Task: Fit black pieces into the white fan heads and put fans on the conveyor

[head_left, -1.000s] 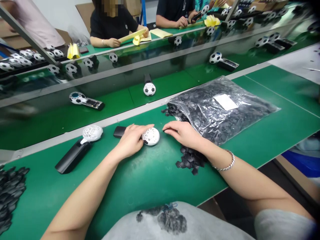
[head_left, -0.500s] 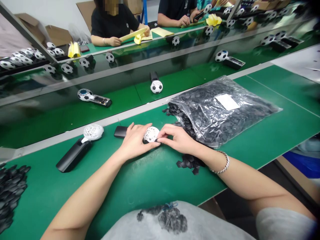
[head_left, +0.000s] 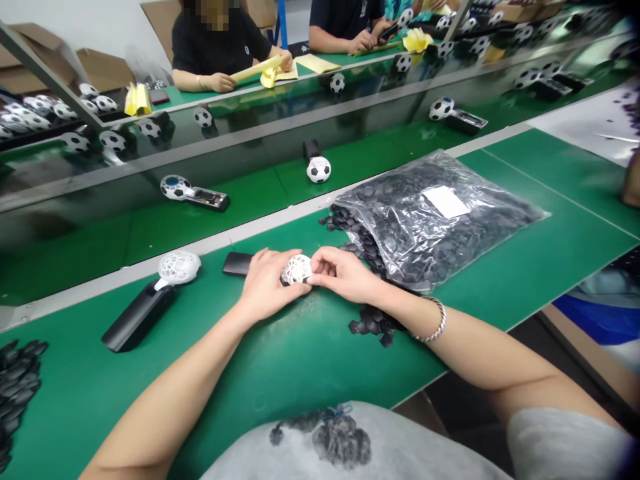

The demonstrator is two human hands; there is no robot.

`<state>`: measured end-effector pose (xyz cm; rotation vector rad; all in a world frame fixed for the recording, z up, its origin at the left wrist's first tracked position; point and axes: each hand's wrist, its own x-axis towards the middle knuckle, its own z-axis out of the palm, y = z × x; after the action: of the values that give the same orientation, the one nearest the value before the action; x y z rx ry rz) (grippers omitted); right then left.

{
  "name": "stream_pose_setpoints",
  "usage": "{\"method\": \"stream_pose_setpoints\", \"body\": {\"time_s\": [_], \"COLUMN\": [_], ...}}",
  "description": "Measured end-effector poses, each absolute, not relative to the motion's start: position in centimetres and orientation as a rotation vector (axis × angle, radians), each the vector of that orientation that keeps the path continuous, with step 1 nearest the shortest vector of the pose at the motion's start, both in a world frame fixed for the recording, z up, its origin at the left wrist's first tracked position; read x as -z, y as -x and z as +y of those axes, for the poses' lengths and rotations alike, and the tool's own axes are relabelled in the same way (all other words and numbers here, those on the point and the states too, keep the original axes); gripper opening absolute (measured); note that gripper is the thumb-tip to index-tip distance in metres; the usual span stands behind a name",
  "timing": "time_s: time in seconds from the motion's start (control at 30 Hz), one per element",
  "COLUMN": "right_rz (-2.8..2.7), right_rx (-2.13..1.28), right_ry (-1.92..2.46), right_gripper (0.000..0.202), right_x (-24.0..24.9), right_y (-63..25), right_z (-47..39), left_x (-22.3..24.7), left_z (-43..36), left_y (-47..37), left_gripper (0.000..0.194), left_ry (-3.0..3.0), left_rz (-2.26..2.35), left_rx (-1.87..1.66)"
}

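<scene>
My left hand (head_left: 267,283) is wrapped round a device with a white lattice ball head (head_left: 299,268) and a black handle (head_left: 237,263), which lies on the green table (head_left: 280,373). The fingers of my right hand (head_left: 345,273) are pinched against the ball's right side; whatever they hold is too small to make out. To the left lies a second device with a white lattice head (head_left: 179,267) and black handle. Right of my hands, an open clear bag (head_left: 425,220) full of small black pieces spills some onto the table, with more pieces (head_left: 373,325) below my right wrist.
Another pile of black pieces (head_left: 17,380) lies at the far left. Beyond the table's metal rail, a green conveyor (head_left: 250,220) carries several football-headed devices (head_left: 319,169). Across it, people (head_left: 220,47) handle yellow sheets. A hand shows at the right edge.
The ball-headed devices on the conveyor have shifted slightly right relative to the table. My left hand keeps its hold, and my right fingers stay at the ball. The whole view has shifted a little.
</scene>
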<state>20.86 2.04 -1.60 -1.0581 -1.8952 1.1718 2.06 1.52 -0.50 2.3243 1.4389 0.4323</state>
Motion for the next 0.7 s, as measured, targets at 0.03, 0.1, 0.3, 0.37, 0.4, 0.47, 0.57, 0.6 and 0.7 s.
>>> {"method": "stream_pose_setpoints", "body": {"time_s": [0.03,0.1,0.3,0.37,0.4,0.47,0.57,0.6,0.7], "right_rz": [-1.959,-2.135,-2.434,-2.486,-2.490,-2.487,-2.479,-2.463,-2.385], "right_rx": [-1.149,-0.949,-0.159,-0.185,-0.201,-0.233,-0.283,-0.302,-0.384], "right_ry": [1.093,1.255,1.928,1.942,1.932,1.902,1.858,1.852,1.775], "right_gripper": [0.013,0.010,0.012,0.011,0.011,0.010,0.009,0.009,0.009], "right_x": [1.4,0.8,0.1,0.4,0.4,0.5,0.4,0.4,0.4], "right_y": [-21.2,-22.4,-25.5,-25.8,-25.8,-25.8,-25.9,-25.9,-25.8], "right_z": [2.3,2.9,4.3,4.4,4.4,4.5,4.7,4.8,4.7], "left_x": [0.6,0.8,-0.1,-0.6,-0.7,-0.7,-0.1,0.1,0.4], "left_z": [1.5,1.4,1.4,1.2,1.1,0.9,0.6,0.6,0.9], "left_y": [-2.0,-1.9,-1.2,-1.0,-0.9,-1.1,-1.7,-1.8,-1.9], "left_gripper": [0.059,0.063,0.067,0.066,0.066,0.066,0.058,0.056,0.052], "left_ry": [-2.344,-2.396,-2.459,-2.426,-2.393,-2.306,-2.219,-2.214,-2.236], "left_rz": [1.418,1.384,1.236,1.170,1.164,1.181,1.205,1.191,1.092], "left_rx": [-0.437,-0.441,-0.302,-0.202,-0.174,-0.179,-0.303,-0.340,-0.391]}}
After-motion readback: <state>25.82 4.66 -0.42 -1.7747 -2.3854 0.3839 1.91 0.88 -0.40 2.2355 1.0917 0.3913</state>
